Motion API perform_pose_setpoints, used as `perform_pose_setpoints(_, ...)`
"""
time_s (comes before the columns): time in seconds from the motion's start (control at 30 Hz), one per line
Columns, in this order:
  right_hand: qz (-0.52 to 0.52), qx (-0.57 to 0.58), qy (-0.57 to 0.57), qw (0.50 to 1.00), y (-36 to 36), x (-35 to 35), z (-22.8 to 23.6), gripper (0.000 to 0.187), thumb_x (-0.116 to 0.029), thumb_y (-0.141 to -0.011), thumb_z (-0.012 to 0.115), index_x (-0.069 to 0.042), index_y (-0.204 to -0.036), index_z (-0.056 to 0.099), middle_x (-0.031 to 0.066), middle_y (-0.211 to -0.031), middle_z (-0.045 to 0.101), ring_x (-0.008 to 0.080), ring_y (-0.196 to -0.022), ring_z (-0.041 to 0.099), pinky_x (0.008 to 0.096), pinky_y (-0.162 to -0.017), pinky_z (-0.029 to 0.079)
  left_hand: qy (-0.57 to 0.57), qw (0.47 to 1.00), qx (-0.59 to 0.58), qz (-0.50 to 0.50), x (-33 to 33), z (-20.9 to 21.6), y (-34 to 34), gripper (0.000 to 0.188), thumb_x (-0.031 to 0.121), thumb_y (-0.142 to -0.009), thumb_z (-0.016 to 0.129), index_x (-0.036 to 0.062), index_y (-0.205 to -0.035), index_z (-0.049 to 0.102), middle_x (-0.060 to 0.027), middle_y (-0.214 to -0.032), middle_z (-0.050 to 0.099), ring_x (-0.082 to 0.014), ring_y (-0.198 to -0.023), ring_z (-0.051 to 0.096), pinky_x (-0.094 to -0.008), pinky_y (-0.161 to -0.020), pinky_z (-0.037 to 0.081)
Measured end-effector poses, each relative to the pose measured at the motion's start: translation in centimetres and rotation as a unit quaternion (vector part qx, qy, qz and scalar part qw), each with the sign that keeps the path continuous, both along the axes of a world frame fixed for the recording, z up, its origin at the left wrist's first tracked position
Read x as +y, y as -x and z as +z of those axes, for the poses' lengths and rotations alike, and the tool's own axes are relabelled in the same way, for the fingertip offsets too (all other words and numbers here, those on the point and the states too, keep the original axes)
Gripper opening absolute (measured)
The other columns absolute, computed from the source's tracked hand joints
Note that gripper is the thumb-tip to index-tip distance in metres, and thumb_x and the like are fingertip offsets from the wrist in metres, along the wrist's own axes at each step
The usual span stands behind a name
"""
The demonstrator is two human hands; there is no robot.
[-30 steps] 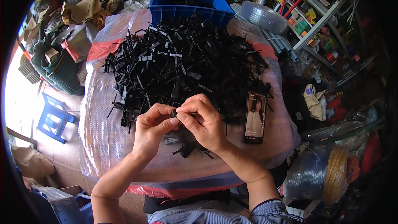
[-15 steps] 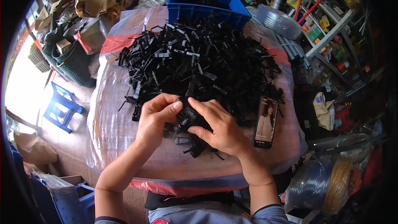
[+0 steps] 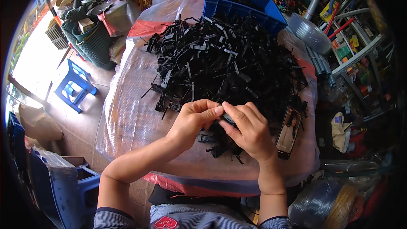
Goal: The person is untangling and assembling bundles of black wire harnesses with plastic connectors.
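My left hand (image 3: 191, 122) and my right hand (image 3: 251, 130) meet at the near edge of a big heap of black plastic parts (image 3: 229, 59). Thumb and forefinger of each are pinched on a small black plastic part (image 3: 228, 119), mostly covered by the fingers. Just below the hands, a few loose pieces lie on the sacking, among them a dark clip-like piece (image 3: 206, 138). The heap's parts are thin and tangled, some with shiny grey faces.
A blue crate (image 3: 237, 6) stands behind the heap. Right of my right hand lies a lit phone (image 3: 289, 132). White-and-red woven sacking (image 3: 131, 101) covers the work surface. A blue stool (image 3: 75, 85) is on the floor at left; coiled tubing (image 3: 311, 34) and racks crowd the right.
The whole view has swung, so the heap, crate and phone sit further right in it. My fingertips have drawn closer together, and the right finger and thumb have closed on the part.
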State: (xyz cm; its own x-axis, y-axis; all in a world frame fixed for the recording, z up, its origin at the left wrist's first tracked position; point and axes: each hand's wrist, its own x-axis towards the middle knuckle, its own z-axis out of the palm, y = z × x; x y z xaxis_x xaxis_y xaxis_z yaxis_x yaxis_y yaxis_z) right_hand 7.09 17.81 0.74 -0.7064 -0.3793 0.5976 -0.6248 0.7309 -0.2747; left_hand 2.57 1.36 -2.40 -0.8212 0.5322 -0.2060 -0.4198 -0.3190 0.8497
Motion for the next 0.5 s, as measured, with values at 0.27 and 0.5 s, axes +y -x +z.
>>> perform_pose_setpoints(0.27,-0.071,0.030,-0.006,0.997,0.3,-1.2,-1.7,0.043,0.003,-0.065,0.070,0.002,-0.105,0.055,0.0107,-0.080,0.057,0.0255,-0.068,0.056,0.0335,-0.058,0.047,0.072,0.984,0.144,0.073,0.4,0.0,-1.4,0.018,0.013,-0.087,0.062,-0.0021,-0.095,0.059,0.0008,-0.076,0.058,-0.0036,-0.070,0.049,-0.0198,-0.059,0.040)
perform_pose_setpoints(0.5,-0.050,-0.071,0.047,0.995,1.8,0.1,0.2,0.040,-0.004,-0.069,0.072,-0.003,-0.106,0.056,0.0115,-0.095,0.059,0.0277,-0.090,0.055,0.0357,-0.077,0.045,0.038,0.988,0.122,0.085,-0.2,0.3,0.1,0.014,0.010,-0.085,0.062,0.0026,-0.091,0.052,0.0001,-0.085,0.055,-0.0054,-0.076,0.049,-0.0198,-0.065,0.041)
